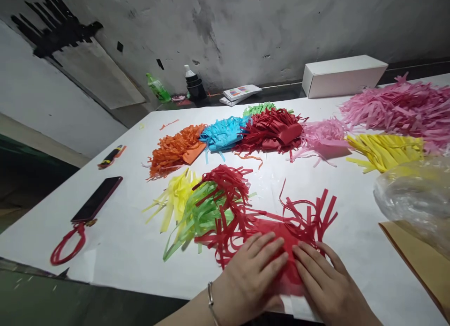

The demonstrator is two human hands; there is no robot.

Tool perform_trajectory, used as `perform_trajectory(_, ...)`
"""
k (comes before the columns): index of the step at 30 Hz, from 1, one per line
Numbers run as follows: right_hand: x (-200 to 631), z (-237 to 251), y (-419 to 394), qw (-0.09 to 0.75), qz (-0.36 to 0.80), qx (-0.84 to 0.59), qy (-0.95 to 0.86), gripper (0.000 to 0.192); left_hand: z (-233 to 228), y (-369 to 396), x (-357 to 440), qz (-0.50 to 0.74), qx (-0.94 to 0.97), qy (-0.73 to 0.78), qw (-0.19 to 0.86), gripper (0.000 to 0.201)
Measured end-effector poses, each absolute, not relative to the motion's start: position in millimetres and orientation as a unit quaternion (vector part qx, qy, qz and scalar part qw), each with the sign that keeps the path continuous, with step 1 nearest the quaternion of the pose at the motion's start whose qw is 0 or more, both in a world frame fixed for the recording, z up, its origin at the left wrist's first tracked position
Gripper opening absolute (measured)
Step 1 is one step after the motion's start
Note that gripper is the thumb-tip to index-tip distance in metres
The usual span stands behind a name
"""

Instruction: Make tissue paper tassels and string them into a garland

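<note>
Both hands, left hand (251,269) and right hand (325,281), are lying flat with open fingers, pressing the red fringed tissue paper (281,237) onto the white table (123,251) so it is staying smooth.

Light: bright overhead lighting is washing evenly across the white paper-covered table (123,251).
Shadows: soft ones are falling beneath both hands.
Glare: the crumpled clear plastic bag (415,199) is shining.
Edges: wide-angle distortion is bending them.
</note>
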State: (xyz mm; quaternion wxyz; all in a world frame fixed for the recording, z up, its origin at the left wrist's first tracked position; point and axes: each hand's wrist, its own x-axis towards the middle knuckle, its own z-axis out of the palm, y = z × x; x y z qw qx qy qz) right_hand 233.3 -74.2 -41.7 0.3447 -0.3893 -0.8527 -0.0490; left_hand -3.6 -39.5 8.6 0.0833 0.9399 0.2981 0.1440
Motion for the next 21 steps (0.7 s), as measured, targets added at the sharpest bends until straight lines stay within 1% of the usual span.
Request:
perform_trajectory(1, 235, -42, -72, 0.337, -0.048, -0.375, -0.862, 0.030, 4, -43, 0, 0.145, 0.940, 0.293, 0.092, 0.040)
perform_trajectory(2, 237, -43, -70, 0.331, -0.043, -0.363, -0.870, 0.029, 0, -45, 3, 0.153, 0.936, 0.300, 0.098, 0.031)
perform_trajectory(4, 239, -42, -66, 0.331, -0.017, -0.361, -0.871, 0.027, -5, -45, 3, 0.180, 0.921, 0.320, 0.128, 0.027)
perform_trajectory(6, 239, -38, -62, 0.353, 0.020, -0.391, -0.850, 0.024, -4, -39, -1, 0.194, 0.896, 0.357, 0.179, 0.024)
perform_trajectory(8, 234, -30, -58, 0.366, 0.050, -0.439, -0.819, 0.024, 2, -29, -4, 0.185, 0.862, 0.424, 0.207, 0.021)
perform_trajectory(9, 231, -26, -55, 0.359, 0.057, -0.465, -0.807, 0.025, 5, -23, -4, 0.166, 0.844, 0.465, 0.210, 0.020)
perform_trajectory(12, 221, -16, -44, 0.284, 0.035, -0.529, -0.799, 0.030, 13, -4, -1, 0.090, 0.795, 0.563, 0.206, 0.020)
perform_trajectory(15, 218, -14, -33, 0.212, -0.019, -0.562, -0.800, 0.030, 14, 10, 4, 0.056, 0.782, 0.585, 0.208, 0.015)
perform_trajectory(19, 225, -13, -28, 0.180, -0.050, -0.584, -0.790, 0.026, 11, 17, 6, 0.043, 0.780, 0.590, 0.206, 0.014)
perform_trajectory(21, 227, -9, -31, 0.173, -0.079, -0.601, -0.776, 0.019, 11, 18, 6, 0.039, 0.780, 0.588, 0.208, 0.014)
